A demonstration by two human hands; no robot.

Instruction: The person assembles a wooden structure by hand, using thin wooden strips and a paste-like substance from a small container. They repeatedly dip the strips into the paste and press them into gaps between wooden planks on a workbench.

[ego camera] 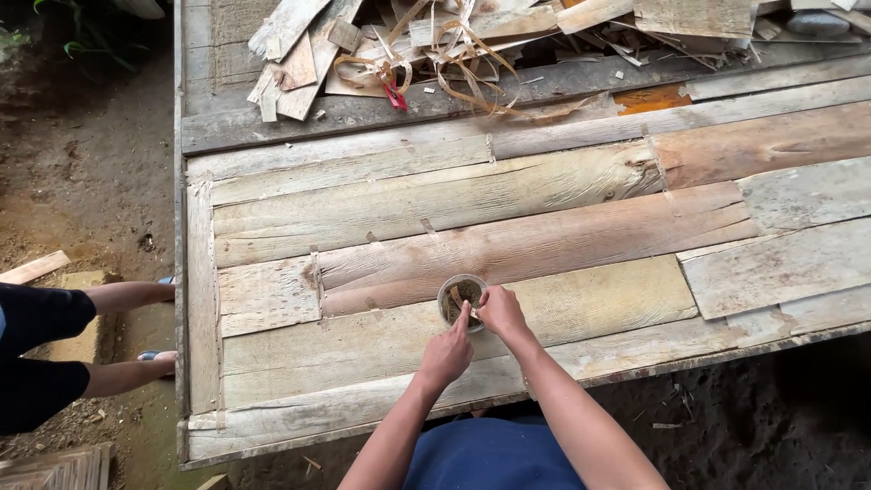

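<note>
Both my hands are meeting over the small round tin (462, 300) just beyond them, left hand (446, 354) poking a finger in, right hand (502, 311) pinching its right rim.

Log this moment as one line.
left hand: finger in small round container | right hand: on its rim | plank table

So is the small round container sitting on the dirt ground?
No, the small round container rests on the weathered wooden plank table, both hands at it.
</note>
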